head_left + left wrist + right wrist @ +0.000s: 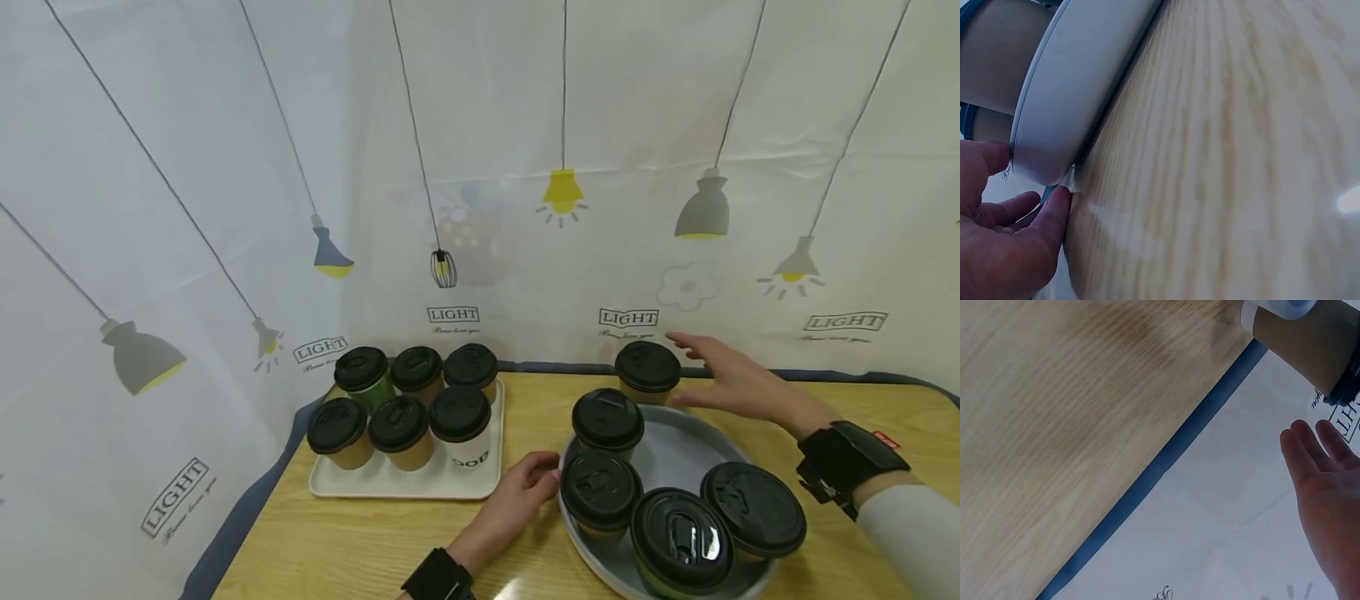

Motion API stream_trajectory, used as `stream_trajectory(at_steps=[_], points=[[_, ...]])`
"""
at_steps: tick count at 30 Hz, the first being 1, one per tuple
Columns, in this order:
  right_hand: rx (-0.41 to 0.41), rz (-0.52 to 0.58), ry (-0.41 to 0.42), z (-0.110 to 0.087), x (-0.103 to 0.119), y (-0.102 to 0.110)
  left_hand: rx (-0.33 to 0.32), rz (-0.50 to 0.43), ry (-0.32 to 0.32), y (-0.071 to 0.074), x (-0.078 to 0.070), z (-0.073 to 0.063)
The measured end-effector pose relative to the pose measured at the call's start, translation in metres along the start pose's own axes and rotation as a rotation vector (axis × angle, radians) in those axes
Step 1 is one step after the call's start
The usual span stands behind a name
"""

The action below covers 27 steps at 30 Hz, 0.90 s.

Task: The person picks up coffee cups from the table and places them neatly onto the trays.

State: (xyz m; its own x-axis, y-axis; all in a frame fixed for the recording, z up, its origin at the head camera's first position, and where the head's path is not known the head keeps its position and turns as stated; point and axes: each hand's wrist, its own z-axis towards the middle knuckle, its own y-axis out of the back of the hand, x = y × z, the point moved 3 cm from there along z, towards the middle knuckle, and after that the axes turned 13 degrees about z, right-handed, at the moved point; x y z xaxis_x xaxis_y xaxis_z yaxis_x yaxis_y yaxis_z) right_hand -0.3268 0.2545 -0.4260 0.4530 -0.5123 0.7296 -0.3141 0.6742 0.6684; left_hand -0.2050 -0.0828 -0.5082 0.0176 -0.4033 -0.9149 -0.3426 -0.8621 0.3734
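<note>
A round grey tray (675,437) holds several paper cups with black lids, among them a wide-lidded cup (753,510) at its right. My left hand (521,492) is at its left rim; in the left wrist view, the thumb (996,156) touches the rim and the fingers (1054,209) curl at the lower edge. A brown cup with a black lid (647,371) stands at the tray's far edge, its base hidden by the rim. Beside that cup my right hand (731,383) is spread, fingers and thumb apart, holding nothing. The brown cup (1310,347) also shows in the right wrist view.
To the left, a white rectangular tray (401,492) carries several black-lidded cups in two rows. Behind the wooden table (360,550) hangs a white cloth (495,108) printed with lamps, its dark border along the table's back edge.
</note>
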Motion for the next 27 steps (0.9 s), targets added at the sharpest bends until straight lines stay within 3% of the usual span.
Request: stream_trajectory(at_steps=[12, 20, 27], points=[[0.110, -0.024, 0.042, 0.034, -0.002, -0.020, -0.001, 0.006, 0.005, 0.000, 0.002, -0.001], [0.064, -0.030, 0.040, 0.033, -0.003, -0.022, 0.001, 0.024, -0.011, 0.000, -0.001, -0.003], [-0.005, -0.011, 0.055, 0.018, 0.011, -0.003, -0.011, 0.064, -0.007, -0.001, 0.000, -0.002]])
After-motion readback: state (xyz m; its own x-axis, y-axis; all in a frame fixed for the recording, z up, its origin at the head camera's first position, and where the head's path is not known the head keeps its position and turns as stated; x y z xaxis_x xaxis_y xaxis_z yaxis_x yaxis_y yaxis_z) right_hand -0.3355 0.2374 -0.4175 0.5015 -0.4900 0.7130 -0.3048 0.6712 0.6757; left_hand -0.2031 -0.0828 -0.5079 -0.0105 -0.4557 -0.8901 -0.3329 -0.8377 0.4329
